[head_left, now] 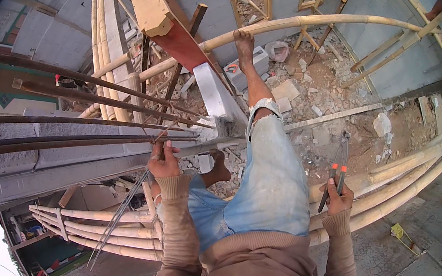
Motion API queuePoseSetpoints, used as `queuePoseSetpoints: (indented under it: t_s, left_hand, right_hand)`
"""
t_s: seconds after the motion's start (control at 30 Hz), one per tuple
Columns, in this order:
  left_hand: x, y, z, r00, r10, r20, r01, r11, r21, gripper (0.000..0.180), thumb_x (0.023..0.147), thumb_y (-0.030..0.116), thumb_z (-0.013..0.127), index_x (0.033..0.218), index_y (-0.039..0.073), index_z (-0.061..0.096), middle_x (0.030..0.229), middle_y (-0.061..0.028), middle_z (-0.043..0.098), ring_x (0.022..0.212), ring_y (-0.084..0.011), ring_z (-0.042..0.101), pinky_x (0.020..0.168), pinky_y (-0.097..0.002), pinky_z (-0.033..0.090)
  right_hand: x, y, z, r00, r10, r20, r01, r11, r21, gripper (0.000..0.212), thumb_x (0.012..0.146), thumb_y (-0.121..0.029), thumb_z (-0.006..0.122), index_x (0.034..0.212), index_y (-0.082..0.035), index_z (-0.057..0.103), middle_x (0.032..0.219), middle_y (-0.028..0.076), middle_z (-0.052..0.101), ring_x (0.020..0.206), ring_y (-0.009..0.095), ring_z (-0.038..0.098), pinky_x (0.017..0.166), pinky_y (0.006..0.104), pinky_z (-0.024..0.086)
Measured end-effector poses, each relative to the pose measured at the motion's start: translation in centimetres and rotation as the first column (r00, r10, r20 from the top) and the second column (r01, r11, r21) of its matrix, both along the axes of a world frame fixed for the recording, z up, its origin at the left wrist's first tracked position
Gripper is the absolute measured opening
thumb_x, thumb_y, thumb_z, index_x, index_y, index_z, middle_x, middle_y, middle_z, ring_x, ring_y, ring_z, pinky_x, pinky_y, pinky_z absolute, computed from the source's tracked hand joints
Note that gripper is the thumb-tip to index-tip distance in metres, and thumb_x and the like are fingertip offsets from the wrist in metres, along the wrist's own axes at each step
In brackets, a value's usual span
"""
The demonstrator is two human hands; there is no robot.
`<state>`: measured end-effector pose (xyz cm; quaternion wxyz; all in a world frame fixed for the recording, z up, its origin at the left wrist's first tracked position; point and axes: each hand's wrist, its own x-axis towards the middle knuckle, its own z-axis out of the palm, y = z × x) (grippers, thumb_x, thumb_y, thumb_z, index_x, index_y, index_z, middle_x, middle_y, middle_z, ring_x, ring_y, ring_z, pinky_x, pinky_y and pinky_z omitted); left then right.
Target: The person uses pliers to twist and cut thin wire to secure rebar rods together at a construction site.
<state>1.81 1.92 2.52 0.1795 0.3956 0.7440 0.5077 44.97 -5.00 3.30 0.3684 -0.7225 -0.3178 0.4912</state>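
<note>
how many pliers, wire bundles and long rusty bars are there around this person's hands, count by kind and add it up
pliers: 1
wire bundle: 1
long rusty bars: 5
total: 7

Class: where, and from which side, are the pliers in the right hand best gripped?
Probably by the black-and-orange handles, coming from the wearer's side. The pliers point their metal head away from the body, while the handles reach back toward it, where the right hand holds them.
</note>
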Motion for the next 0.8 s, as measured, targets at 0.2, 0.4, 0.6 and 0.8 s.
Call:
queuePoseSetpoints:
  t_s: [0.2, 0.4, 0.6, 0.8]
  left_hand:
    - [1.1, 1.6, 1.7, 0.872, 0.156, -0.464, -0.267, 0.946, -0.185, 0.035, 0.094, 0.030, 0.066, 0.097, -0.005, 0.072, 0.067, -0.0116, 0.069, 0.055, -0.0170, 0.066, 0.052, -0.0323, 0.051]
    - [-0.6, 1.7, -0.5, 0.666, 0.200, -0.719, -0.297, 0.955, -0.010, 0.043, 0.091, 0.036, 0.068, 0.090, -0.006, 0.072, 0.060, -0.0150, 0.068, 0.050, -0.0213, 0.066, 0.052, -0.0352, 0.052]
    - [0.0, 0.8, 2.6, 0.925, 0.059, -0.374, -0.146, 0.967, -0.208, 0.036, 0.091, 0.026, 0.071, 0.098, -0.009, 0.071, 0.068, -0.0112, 0.070, 0.051, -0.0173, 0.065, 0.050, -0.0314, 0.051]
    - [3.2, -0.6, 12.9, 0.845, 0.353, -0.401, -0.241, 0.922, 0.303, 0.040, 0.091, 0.002, 0.060, 0.129, -0.008, 0.055, 0.122, -0.0255, 0.062, 0.108, -0.0276, 0.066, 0.081, -0.0363, 0.056]
  right_hand:
    - [5.9, -4.1, -1.2, 0.585, 0.026, 0.810, 0.048, 0.997, -0.067, 0.034, 0.097, -0.024, 0.058, 0.120, 0.001, 0.061, 0.102, 0.021, 0.066, 0.089, 0.038, 0.064, 0.077, 0.0458, 0.050]
    - [9.0, -9.0, -5.2, 0.444, 0.013, 0.896, 0.253, 0.957, -0.139, 0.042, 0.097, -0.027, 0.057, 0.131, -0.002, 0.051, 0.109, 0.023, 0.065, 0.101, 0.041, 0.063, 0.083, 0.0475, 0.050]
    - [7.1, -9.1, -5.0, 0.508, -0.036, 0.860, 0.475, 0.845, -0.245, 0.055, 0.099, -0.044, 0.050, 0.134, -0.002, 0.046, 0.113, 0.028, 0.064, 0.100, 0.043, 0.065, 0.080, 0.0505, 0.052]
    - [5.8, -10.0, -6.4, 0.519, -0.023, 0.855, 0.432, 0.870, -0.239, 0.059, 0.099, -0.049, 0.048, 0.131, 0.000, 0.046, 0.115, 0.028, 0.063, 0.100, 0.043, 0.065, 0.080, 0.0510, 0.052]
